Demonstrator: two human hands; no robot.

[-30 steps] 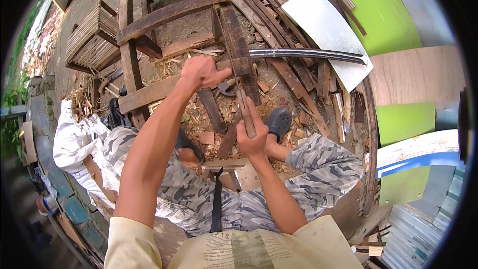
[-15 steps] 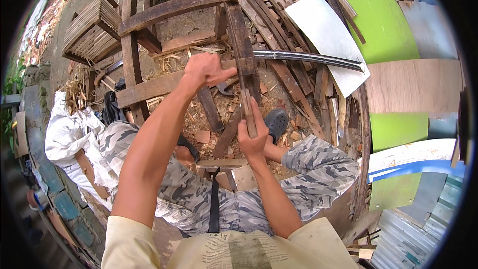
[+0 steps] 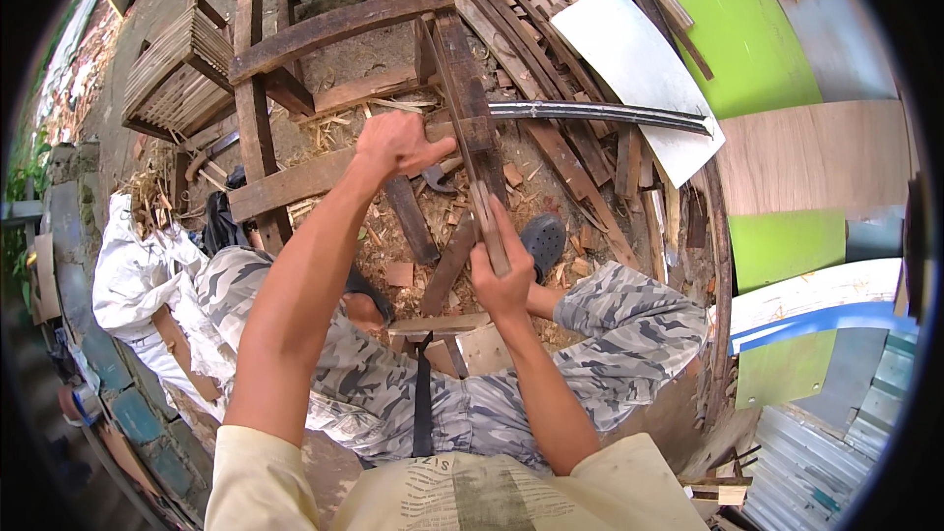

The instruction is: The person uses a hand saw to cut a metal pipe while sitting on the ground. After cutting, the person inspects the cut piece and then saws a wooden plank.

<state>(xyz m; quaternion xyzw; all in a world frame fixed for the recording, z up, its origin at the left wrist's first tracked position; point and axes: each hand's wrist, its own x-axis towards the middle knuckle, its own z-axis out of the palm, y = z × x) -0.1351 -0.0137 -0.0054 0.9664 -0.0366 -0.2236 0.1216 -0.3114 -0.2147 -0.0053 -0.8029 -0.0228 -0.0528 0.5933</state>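
Observation:
My left hand (image 3: 401, 146) is closed over a wooden crossbar (image 3: 300, 187) of a dark timber frame (image 3: 258, 128), with its thumb stretched to the right. My right hand (image 3: 501, 280) grips the pale wooden handle of what looks like a handsaw (image 3: 488, 221), its index finger laid along the handle. The thin blade, seen nearly edge-on, points away from me alongside the frame's right-hand beam (image 3: 457, 79). It passes close to my left thumb; whether its teeth touch the wood cannot be made out. A claw hammer head (image 3: 436, 177) shows below the crossbar, partly hidden.
Wood scraps and shavings litter the ground between my feet. Long planks (image 3: 560, 162) are heaped at the right, beside a white sheet (image 3: 639, 79) and green panels (image 3: 728, 29). A dark metal strip (image 3: 600, 113) crosses the planks. A slatted wooden piece (image 3: 177, 79) stands far left.
The timber frame and my left hand appear slightly farther left in the view. My right hand and the handsaw hold nearly the same place in the picture. Both grips are unchanged.

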